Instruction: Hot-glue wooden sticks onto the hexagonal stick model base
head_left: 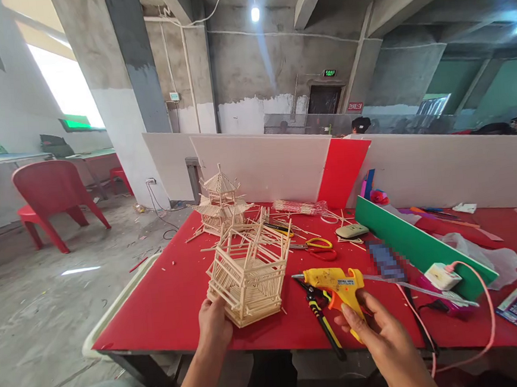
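Note:
My left hand [215, 323] grips the lower left edge of a hexagonal frame built of thin wooden sticks [251, 277], which is tilted over the red table near its front edge. In my right hand [376, 327] is a yellow hot glue gun [337, 282], its fingers wrapped round the handle and its nozzle pointing left, a little apart from the frame. Beneath the glue gun lie black-and-yellow pliers [325, 322]. Behind the frame stands a tiered pagoda model of sticks [221, 202]. Scissors with red and yellow handles [319, 248] lie to the frame's right.
Loose sticks [266, 231] are scattered mid-table. A green board [423, 240] stands at the right, beside a blurred phone [385, 261] and a white power socket [443, 276] with a pink cord. A low white partition [260, 163] runs behind the red table [160, 308].

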Motion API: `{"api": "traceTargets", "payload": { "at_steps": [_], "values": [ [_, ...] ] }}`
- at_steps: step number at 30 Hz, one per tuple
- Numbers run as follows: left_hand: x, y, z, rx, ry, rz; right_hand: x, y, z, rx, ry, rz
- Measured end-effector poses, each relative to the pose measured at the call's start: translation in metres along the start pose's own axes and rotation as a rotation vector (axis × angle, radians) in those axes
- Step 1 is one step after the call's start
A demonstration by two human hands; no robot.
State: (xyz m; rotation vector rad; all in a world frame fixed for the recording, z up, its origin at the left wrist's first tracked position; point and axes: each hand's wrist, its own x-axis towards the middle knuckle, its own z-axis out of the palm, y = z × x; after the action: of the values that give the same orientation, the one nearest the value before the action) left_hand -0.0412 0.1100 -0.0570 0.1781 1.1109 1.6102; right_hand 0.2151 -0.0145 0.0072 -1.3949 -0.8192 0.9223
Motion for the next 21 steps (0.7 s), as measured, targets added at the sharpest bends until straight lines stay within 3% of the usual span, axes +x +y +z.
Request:
{"api": "traceTargets", "payload": {
  "at_steps": [7,11,18,21],
  "values": [
    [0.002,-0.002,-0.001,-0.035,-0.093,-0.069,0.003,-0.013,-0.008,-0.113,0.004,-0.158],
    [-0.001,0.002,0.004,-0.012,-0.17,-0.136,0.004,-0.038,-0.005,-0.273,0.094,-0.234],
    [-0.013,0.01,0.017,-0.012,-0.181,-0.093,0.016,-0.086,-0.009,-0.531,0.31,-0.392],
    [-0.02,0.024,0.018,0.024,-0.22,-0.069,0.026,-0.102,-0.009,-0.644,0.381,-0.492]
  ]
}}
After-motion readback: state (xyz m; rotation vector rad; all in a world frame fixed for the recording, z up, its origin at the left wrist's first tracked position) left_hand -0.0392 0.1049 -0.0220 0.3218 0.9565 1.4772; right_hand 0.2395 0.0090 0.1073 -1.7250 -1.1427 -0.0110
